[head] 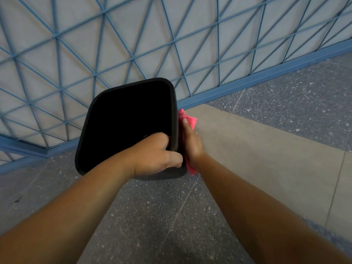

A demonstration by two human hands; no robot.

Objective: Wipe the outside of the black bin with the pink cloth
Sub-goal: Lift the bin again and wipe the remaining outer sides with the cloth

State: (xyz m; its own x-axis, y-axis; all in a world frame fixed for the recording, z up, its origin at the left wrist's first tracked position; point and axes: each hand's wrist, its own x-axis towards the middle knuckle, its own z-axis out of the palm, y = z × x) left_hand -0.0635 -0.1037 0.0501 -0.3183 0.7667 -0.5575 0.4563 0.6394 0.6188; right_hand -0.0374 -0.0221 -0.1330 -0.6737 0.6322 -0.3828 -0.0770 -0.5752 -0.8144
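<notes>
The black bin (pixel 99 119) stands on the floor by the wall, and I look down into its dark open top. My left hand (pixel 156 153) is closed over the bin's near right rim corner, fingers inside, thumb outside. My right hand (pixel 190 141) lies flat against the bin's right outer side and presses the pink cloth (pixel 191 120) onto it. The cloth shows above the fingertips and below the wrist; most of it is hidden under the hand.
A grey wall (pixel 133 35) with a blue line pattern and a blue skirting (pixel 266 75) runs right behind the bin. The floor is dark speckled stone (pixel 285 103) with a plain grey strip (pixel 247 145) to the right of the bin.
</notes>
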